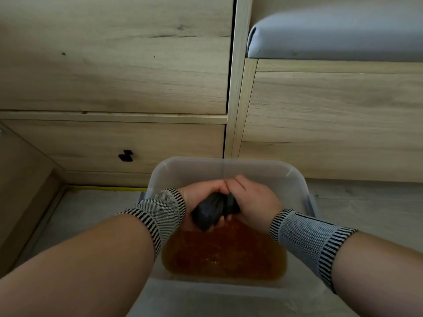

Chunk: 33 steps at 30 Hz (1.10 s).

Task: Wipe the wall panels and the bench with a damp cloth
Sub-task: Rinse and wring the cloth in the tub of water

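Observation:
A dark grey cloth (211, 210) is bunched into a tight wad between both hands, held over a clear plastic tub (219, 167). My left hand (199, 194) grips its lower end and my right hand (253, 200) grips its upper end, fingers curled round it. The tub holds brownish-orange water (224, 255). Light wooden wall panels (114, 53) rise straight ahead. The bench with a grey padded seat (338, 35) stands at the upper right, above a wooden front (332, 124).
A drawer front with a small black knob (125, 156) sits low on the left. Pale floor (366, 207) lies on both sides of the tub. A wooden side panel (25, 179) closes the left edge. Both wrists wear striped grey bands.

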Available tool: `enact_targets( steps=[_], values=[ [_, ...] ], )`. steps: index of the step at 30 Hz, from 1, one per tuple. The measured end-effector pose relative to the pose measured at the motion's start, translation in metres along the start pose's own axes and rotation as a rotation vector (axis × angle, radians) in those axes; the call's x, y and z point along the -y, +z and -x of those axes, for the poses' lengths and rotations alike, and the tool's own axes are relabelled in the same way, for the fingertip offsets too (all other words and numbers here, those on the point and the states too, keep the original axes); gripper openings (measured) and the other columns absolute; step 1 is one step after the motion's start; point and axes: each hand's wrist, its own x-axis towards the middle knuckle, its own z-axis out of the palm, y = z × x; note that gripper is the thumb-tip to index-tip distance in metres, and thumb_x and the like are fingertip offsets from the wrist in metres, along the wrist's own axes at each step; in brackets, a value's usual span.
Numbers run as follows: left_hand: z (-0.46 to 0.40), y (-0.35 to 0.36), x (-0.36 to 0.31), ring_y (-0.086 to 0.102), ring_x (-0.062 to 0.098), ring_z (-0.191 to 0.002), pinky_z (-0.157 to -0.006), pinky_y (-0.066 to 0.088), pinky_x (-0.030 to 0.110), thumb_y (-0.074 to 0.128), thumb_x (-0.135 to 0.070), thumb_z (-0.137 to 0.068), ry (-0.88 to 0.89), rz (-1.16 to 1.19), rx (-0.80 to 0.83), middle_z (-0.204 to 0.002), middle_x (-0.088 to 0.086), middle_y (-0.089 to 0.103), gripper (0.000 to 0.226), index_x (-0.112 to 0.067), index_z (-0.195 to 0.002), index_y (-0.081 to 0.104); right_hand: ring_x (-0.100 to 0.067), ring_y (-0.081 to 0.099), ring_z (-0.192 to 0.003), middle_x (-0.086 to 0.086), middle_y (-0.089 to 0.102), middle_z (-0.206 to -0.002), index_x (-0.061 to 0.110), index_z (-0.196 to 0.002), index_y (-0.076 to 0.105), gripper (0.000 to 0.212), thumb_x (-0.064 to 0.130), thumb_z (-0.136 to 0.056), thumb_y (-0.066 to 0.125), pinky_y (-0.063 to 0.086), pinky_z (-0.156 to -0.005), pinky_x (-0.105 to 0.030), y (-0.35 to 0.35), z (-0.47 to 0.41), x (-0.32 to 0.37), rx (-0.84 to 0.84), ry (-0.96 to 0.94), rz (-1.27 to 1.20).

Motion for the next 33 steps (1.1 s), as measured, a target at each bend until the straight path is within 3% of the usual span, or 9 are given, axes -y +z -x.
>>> enact_targets(
  steps=[3,6,10,16,19,22,26,30,33],
  values=[
    [0.0,0.005,-0.004,0.059,0.016,-0.059,-0.053,0.047,0.021,0.057,-0.025,-0.092,0.068,-0.292,-0.099,-0.069,0.005,0.063,0.018,-0.007,-0.091,0.061,-0.029,0.062,-0.097,-0.003,0.052,-0.119,0.022,-0.128,0.041,0.043,0.032,-0.09,0.059,0.048,-0.073,-0.037,-0.008,-0.002,0.007,0.127,0.068,0.124],
    [-0.011,0.017,-0.012,0.058,0.019,-0.074,-0.073,0.049,0.03,0.066,-0.029,-0.09,0.13,-1.0,-0.248,-0.08,0.002,0.062,0.015,-0.016,-0.084,0.061,-0.031,0.063,-0.098,-0.006,0.058,-0.114,0.018,-0.124,0.042,0.039,0.033,-0.091,0.058,0.048,-0.075,-0.039,-0.01,-0.003,0.008,0.237,0.135,0.175],
    [-0.04,0.03,-0.003,0.062,0.027,-0.101,-0.086,0.052,0.037,0.057,-0.027,-0.096,0.183,-1.622,-0.458,-0.114,0.01,0.064,0.032,-0.011,-0.124,0.059,-0.028,0.065,-0.095,-0.006,0.067,-0.107,0.016,-0.116,0.058,0.024,0.021,-0.093,0.055,0.047,-0.073,-0.036,0.005,-0.012,0.01,0.389,0.303,0.168],
    [-0.041,0.027,0.012,0.062,0.031,-0.102,-0.085,0.053,0.042,0.056,-0.026,-0.095,0.496,-1.558,-0.666,-0.114,0.01,0.06,0.028,-0.013,-0.118,0.047,-0.025,0.062,-0.094,-0.009,0.067,-0.11,0.009,-0.111,0.066,0.023,0.015,-0.088,0.067,0.05,-0.081,-0.033,-0.005,-0.021,-0.01,0.645,0.356,-0.084],
    [-0.044,0.022,0.017,0.062,0.027,-0.103,-0.09,0.052,0.041,0.056,-0.032,-0.096,0.5,-1.464,-0.671,-0.115,0.007,0.062,0.028,-0.017,-0.12,0.052,-0.022,0.061,-0.099,-0.008,0.066,-0.114,0.013,-0.116,0.061,0.037,0.014,-0.081,0.073,0.05,-0.087,-0.032,0.001,-0.014,-0.016,0.507,0.467,-0.272],
    [-0.041,0.004,0.013,0.065,0.021,-0.088,-0.082,0.053,0.032,0.061,-0.032,-0.096,0.436,-0.99,-0.694,-0.097,0.006,0.067,0.023,-0.013,-0.108,0.063,-0.022,0.049,-0.125,-0.004,0.043,-0.141,0.023,-0.142,0.035,0.069,0.019,-0.083,0.07,0.043,-0.103,-0.032,0.008,-0.002,-0.018,0.131,0.462,-0.309],
    [-0.027,-0.001,0.008,0.059,0.011,-0.053,-0.048,0.047,0.022,0.064,-0.029,-0.095,0.236,-0.139,-0.264,-0.068,0.004,0.062,0.022,-0.008,-0.103,0.062,-0.024,0.014,-0.146,-0.002,-0.002,-0.161,0.026,-0.155,0.01,0.092,0.018,-0.084,0.068,0.02,-0.12,-0.035,0.011,0.009,-0.012,0.064,0.151,-0.096],
    [-0.014,0.006,-0.001,0.057,0.009,-0.052,-0.042,0.044,0.017,0.065,-0.037,-0.081,0.026,0.102,0.083,-0.07,0.002,0.061,0.033,-0.009,-0.098,0.061,-0.033,0.062,-0.105,-0.014,0.058,-0.123,0.012,-0.137,0.044,0.097,0.004,-0.051,0.088,0.054,-0.087,-0.039,0.007,-0.001,-0.017,-0.197,-0.017,-0.004],
    [-0.006,0.008,-0.006,0.056,0.006,-0.049,-0.041,0.043,0.014,0.061,-0.035,-0.078,-0.026,0.019,0.182,-0.069,-0.001,0.059,0.029,-0.01,-0.093,0.061,-0.025,0.065,-0.068,-0.003,0.062,-0.081,0.016,-0.103,0.063,0.079,0.023,-0.031,0.093,0.051,-0.049,-0.028,-0.005,-0.006,-0.022,-0.25,-0.071,0.124]
  ],
)
